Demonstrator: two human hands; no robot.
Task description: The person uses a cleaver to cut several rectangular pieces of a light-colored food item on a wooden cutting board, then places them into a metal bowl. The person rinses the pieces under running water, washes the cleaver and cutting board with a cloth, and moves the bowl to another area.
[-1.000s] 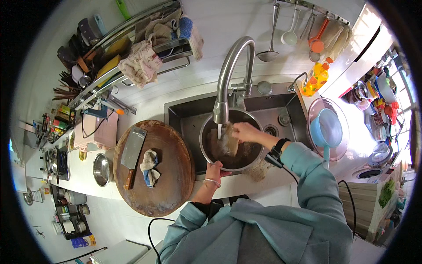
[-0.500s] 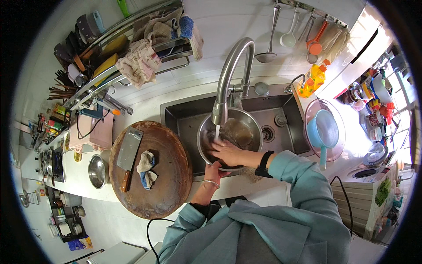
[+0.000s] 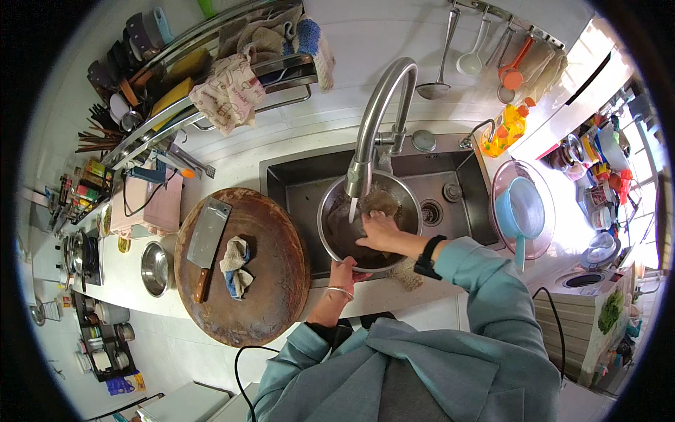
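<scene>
A round steel bowl [image 3: 415,211] stands in the metal sink [image 3: 460,224], holding murky brownish water. From the curved faucet [image 3: 364,151], a stream of water [image 3: 352,209] runs into it. My left hand [image 3: 343,273] grips the bowl's near rim, thumb over the edge. Inside the bowl is my right hand [image 3: 380,231], fingers apart and reaching down into the water; I see nothing held in it, though the fingertips are partly hidden. What lies beneath the murky surface cannot be made out.
Left of the sink lies a thick round cutting board [image 3: 271,281] bearing a cleaver [image 3: 210,235] and a crumpled cloth [image 3: 235,266]. A small steel bowl [image 3: 156,269] sits beyond it. On the right are a blue long-handled strainer [image 3: 522,207] and a yellow-orange bottle [image 3: 506,131].
My right hand has shifted right within the bowl, away from the water stream, and its fingers are more bent. My left hand keeps its hold on the rim.
</scene>
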